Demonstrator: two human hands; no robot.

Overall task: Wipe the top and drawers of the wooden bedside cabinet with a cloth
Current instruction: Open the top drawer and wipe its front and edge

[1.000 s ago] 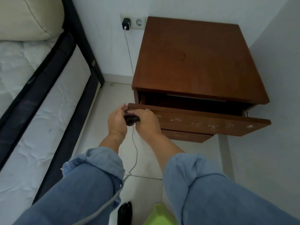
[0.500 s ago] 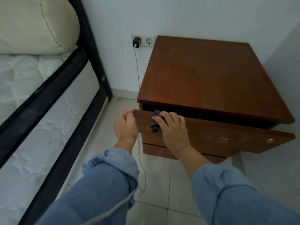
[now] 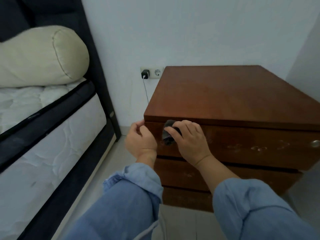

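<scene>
Two blue sleeves (image 3: 131,201) are closest to me, rolled up on my arms. Past them are my hands, both up against the front of the wooden cabinet (image 3: 230,94).

My right hand (image 3: 188,141) has its fingers curled around a small dark cloth (image 3: 167,134). It holds the cloth bunched up and presses it on the top drawer (image 3: 242,142), near the drawer's left end and just under the cabinet top. The cloth pokes out past my fingertips.

My left hand (image 3: 140,139) is at the left corner of that same drawer. Its fingers are curled in, and the tips seem to touch the drawer's edge. I cannot tell if they really pinch it.

The top drawer looks pushed in. It has pale marks on its front and a round knob (image 3: 315,143) far to the right. Two more drawer fronts sit below it.

On my left is a bed with a white mattress (image 3: 52,144) in a dark frame. A big cream pillow (image 3: 43,56) shaped like a roll lies on it.

Farthest back is the white wall. It has a socket (image 3: 157,72) just left of the cabinet, with a black plug (image 3: 145,74) in it. A thin cord (image 3: 146,92) hangs down from the plug.
</scene>
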